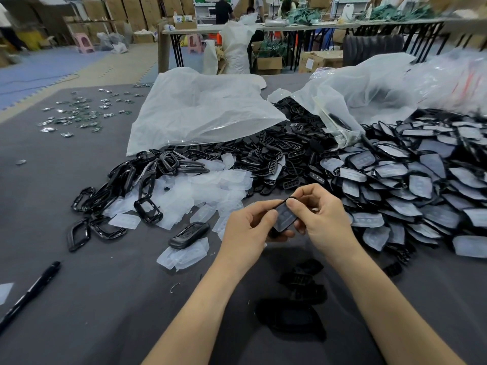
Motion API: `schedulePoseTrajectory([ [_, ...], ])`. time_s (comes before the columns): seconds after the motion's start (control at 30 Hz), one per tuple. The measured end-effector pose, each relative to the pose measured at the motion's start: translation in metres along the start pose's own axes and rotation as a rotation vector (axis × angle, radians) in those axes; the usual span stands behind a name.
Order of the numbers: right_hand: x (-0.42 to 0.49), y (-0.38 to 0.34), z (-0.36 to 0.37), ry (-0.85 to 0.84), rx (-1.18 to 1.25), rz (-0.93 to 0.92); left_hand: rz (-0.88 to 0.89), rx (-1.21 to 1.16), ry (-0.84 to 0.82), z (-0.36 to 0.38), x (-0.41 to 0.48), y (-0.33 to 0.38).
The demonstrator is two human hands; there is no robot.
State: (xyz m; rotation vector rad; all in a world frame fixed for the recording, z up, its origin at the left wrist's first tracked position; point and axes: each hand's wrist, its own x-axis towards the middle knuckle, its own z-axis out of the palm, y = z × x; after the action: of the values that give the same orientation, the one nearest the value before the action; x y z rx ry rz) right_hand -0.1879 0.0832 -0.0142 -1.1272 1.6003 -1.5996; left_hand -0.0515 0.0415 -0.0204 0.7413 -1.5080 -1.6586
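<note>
Blurred black parts (pixel 292 314) lie nearest me on the grey tabletop (pixel 105 312), between my two forearms.

Head view: just beyond them, my left hand (pixel 249 225) and right hand (pixel 320 214) share one black key-fob shell (pixel 286 217), lifted just above the tabletop. Each grip is clenched on it, with the left thumb at its left edge and the right fingertips curled over its far rim. A pale pad seems seated inside.

To do this well, I judge I should press evenly round the edges, without twisting.

Counted:
- one shell in hand
- one black pen (pixel 29 295), near left
- one finished fob (pixel 188 234), left of the hands
- two clear bags (pixel 203 111), far
- heaps of black frames (pixel 123 188), clear pads (pixel 208 188) and finished pieces (pixel 421 185), beyond counting
</note>
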Motion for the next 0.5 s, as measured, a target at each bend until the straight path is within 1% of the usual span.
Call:
schedulePoseTrajectory([
  [0.1,-0.0010,0.0002,-0.0006,0.000,-0.001,-0.006,0.018,0.032,-0.008,-0.0016,-0.0001,-0.0009],
  [0.2,-0.0008,0.0008,-0.0006,0.014,-0.052,-0.025,0.028,0.068,-0.012,-0.0016,0.0005,-0.0031],
  [0.4,-0.0005,0.0022,-0.0002,0.029,-0.116,-0.052,0.020,0.105,0.015,0.0001,0.0017,-0.0066],
  [0.43,-0.0004,0.0022,-0.0005,0.032,-0.116,-0.050,0.032,0.138,0.024,-0.0003,0.0012,-0.0065],
  [0.5,0.0003,0.0014,-0.0018,0.049,-0.109,-0.042,0.118,0.310,0.044,-0.0027,0.0005,-0.0060],
])
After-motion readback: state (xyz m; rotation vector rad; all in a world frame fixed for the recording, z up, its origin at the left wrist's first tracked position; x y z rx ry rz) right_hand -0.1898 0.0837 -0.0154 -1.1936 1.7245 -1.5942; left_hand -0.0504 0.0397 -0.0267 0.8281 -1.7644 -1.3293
